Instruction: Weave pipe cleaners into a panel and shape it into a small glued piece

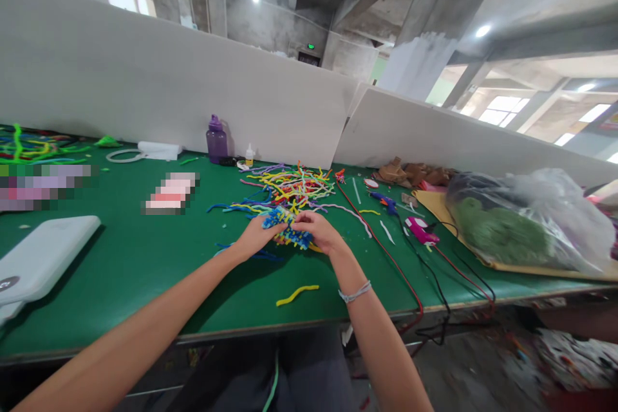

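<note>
A bundle of short blue and yellow fuzzy pieces (pixel 288 226) is held between both hands above the green table. My left hand (pixel 255 235) grips its left side, the thumb lying across the front. On the right side, my right hand (pixel 316 229) has its fingers pressed together at the bundle's upper edge. Just behind the hands lies a loose pile of multicoloured fuzzy stems (pixel 302 185). A few dark blue stems (pixel 263 255) rest below my left hand. One yellow stem (pixel 297 295) lies nearer the table's front edge.
At the back stand a purple bottle (pixel 217 140) and a small glue bottle (pixel 250 156). Rightward are a blue glue gun (pixel 385 201), a magenta device (pixel 421 230), cables and a plastic bag (pixel 506 225). A white device (pixel 53 257) is at left.
</note>
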Tool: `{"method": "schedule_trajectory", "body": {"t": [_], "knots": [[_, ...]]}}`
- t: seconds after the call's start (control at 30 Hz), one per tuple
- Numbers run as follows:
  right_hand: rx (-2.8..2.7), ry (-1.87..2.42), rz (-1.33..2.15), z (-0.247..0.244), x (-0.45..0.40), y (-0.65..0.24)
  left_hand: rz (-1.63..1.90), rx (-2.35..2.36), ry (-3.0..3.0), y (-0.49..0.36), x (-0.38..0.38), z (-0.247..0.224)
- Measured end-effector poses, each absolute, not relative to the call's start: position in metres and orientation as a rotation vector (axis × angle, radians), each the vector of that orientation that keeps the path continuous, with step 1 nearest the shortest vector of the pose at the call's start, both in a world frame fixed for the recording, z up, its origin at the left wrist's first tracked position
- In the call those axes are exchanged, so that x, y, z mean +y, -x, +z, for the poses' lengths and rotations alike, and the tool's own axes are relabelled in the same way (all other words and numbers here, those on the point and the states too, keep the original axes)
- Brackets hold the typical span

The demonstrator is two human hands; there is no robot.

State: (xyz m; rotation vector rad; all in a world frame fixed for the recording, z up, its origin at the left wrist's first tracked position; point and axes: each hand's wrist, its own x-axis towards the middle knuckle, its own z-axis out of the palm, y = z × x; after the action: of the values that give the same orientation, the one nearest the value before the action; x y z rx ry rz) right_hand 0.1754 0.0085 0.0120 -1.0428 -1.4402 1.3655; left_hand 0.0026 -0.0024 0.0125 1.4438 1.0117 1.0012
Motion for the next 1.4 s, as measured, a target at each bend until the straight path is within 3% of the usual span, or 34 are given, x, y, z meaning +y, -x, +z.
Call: {"method": "schedule_trajectory", "body": {"t": [0.8, 1.1, 1.4], "knots": [[-1.559, 1.017, 1.060, 0.014, 0.007, -0.171, 0.941, 0.920, -1.396, -0.003, -0.002, 0.009], [-1.847, 1.015, 0.428, 0.023, -0.003, -0.167, 0.947, 0.904, -1.211, -0.005, -0.003, 0.008], [-1.634, 1.169, 0.858, 0.014, 0.009, -0.173, 0.933, 0.911, -1.300, -0.004, 0.000, 0.007]]}}
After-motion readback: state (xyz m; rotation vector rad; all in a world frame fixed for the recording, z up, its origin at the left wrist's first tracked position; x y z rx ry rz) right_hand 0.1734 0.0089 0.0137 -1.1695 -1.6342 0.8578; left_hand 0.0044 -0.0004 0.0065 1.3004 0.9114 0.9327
